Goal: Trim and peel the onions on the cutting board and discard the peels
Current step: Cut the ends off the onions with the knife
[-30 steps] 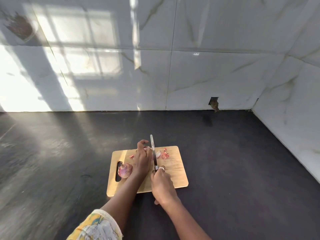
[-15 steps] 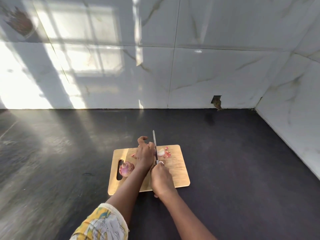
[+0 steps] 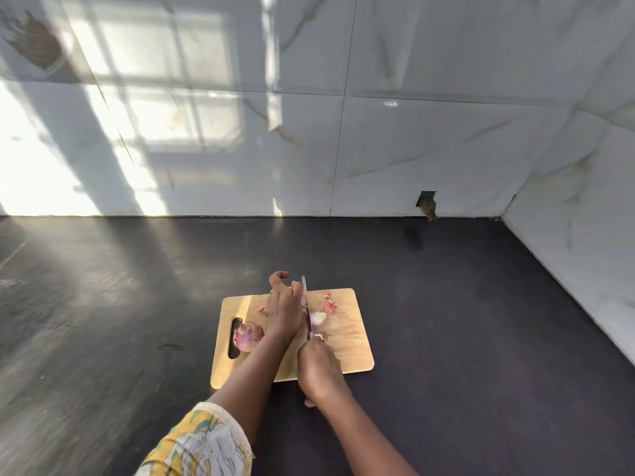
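Observation:
A wooden cutting board [image 3: 347,352] lies on the dark counter. My left hand [image 3: 283,309] presses down on an onion that it mostly hides. My right hand [image 3: 318,367] grips a knife [image 3: 305,305] whose blade stands on edge right beside my left fingers, cutting the onion. A cut-off pale onion end [image 3: 318,317] lies just right of the blade. A second reddish onion [image 3: 248,336] sits at the board's left, by the handle slot. Pink peel scraps [image 3: 329,305] lie on the board's far right part, and one small scrap [image 3: 262,308] left of my hand.
The dark stone counter [image 3: 446,304] runs back to a white marble-tiled wall [image 3: 343,149] and meets a side wall on the right. A small hole [image 3: 427,202] sits low in the back wall. Sunlight falls across the left side.
The knife has come down through the onion; a cut end now lies separate to the right of the blade. My hands stay in the same place on the board.

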Demonstrator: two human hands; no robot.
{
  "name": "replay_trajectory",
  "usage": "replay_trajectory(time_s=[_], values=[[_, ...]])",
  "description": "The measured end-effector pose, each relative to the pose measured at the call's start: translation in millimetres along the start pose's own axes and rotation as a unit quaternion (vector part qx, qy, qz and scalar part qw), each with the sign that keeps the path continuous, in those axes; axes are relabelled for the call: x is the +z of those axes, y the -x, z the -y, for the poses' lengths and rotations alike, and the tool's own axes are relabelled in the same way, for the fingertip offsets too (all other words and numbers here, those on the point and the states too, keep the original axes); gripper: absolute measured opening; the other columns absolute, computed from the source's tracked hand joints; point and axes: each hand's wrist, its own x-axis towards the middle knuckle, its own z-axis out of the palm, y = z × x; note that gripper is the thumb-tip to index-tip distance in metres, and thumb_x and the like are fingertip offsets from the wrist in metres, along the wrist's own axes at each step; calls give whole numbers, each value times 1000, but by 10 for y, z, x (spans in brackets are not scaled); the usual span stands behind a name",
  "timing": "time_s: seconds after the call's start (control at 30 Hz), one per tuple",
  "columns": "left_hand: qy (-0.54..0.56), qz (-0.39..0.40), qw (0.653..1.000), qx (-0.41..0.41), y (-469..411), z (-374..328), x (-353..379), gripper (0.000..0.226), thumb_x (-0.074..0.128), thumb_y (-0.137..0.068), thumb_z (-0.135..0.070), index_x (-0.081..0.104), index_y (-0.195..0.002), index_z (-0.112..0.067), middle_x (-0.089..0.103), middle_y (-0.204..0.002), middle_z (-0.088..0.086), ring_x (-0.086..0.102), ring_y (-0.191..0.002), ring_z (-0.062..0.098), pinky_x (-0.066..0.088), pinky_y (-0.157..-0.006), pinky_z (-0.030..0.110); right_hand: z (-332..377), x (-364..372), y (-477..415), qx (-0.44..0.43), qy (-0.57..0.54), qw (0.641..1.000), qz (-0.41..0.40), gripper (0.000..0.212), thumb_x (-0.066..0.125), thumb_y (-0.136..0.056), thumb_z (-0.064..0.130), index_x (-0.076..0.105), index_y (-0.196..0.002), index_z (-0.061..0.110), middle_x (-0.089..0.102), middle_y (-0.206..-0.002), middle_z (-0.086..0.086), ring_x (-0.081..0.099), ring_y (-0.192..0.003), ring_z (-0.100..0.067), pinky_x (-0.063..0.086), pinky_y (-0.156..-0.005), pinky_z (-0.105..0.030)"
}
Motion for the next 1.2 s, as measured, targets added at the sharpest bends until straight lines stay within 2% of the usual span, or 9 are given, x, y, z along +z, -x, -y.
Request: replay_trajectory(time_s=[0.1,0.23,0.37,0.43,0.7,0.8,0.93,1.1,1.2], values=[[21,0,1000,-19,-13,-17,-20,33,34,-93,-18,33,-125,-10,49,-80,0,45,-72,16,30,-70,31,-3,-16,26,11,19,1000,8,37,28,-94,-5,44,-127,0,47,-130,-18,54,-112,-41,53,-86,-49],[18,11,1000,-19,-34,2,-23,32,35,-93,-20,35,-124,-10,51,-101,7,46,-87,21,31,-75,32,20,-66,48,56,-61,997,4,37,21,-94,0,47,-120,4,52,-122,-18,57,-101,-45,57,-60,-48],[17,10,1000,-7,-14,46,-22,29,34,-94,-17,38,-121,-8,55,-101,11,49,-86,23,34,-74,33,-56,-54,66,25,-61,998,-22,30,22,-94,5,46,-112,6,55,-116,-17,60,-98,-43,56,-71,-52],[19,10,1000,-8,-9,63,-30,28,33,-94,-17,39,-120,-8,55,-101,11,49,-87,23,34,-75,32,-98,-58,76,7,-64,997,-35,23,23,-95,7,44,-104,9,55,-112,-15,61,-95,-42,57,-69,-52],[-50,31,997,47,92,169,-89,27,34,-97,-25,48,-112,-7,57,-112,13,51,-101,28,36,-88,39,-175,-134,-61,-11,-40,993,-114,33,28,-98,31,46,-116,10,60,-112,-13,63,-96,-37,55,-78,-50],[-125,63,988,69,168,186,-97,29,36,-96,-36,43,-112,-12,55,-111,11,48,-107,30,31,-97,44,-278,-201,-145,20,-16,992,-126,31,25,-98,23,47,-116,9,61,-114,-13,62,-99,-36,54,-81,-48],[-176,83,977,87,232,165,-94,35,41,-92,-43,38,-115,-17,53,-114,9,44,-114,30,23,-100,40,-370,-202,-170,52,-9,992,-114,34,22,-97,15,47,-119,8,61,-116,-12,60,-102,-33,54,-83,-44],[-193,82,975,73,325,72,-94,52,45,-91,-43,31,-130,-11,49,-125,13,43,-120,30,29,-98,39,-372,-143,-128,38,24,994,-98,34,22,-96,12,45,-121,10,60,-118,-11,59,-105,-32,53,-84,-40],[-166,65,983,53,334,57,-87,56,49,-90,-42,31,-133,-11,50,-125,14,43,-120,30,32,-98,38,-390,-119,-81,23,45,994,-98,34,23,-99,15,44,-124,10,60,-120,-11,59,-108,-32,45,-79,-34]])
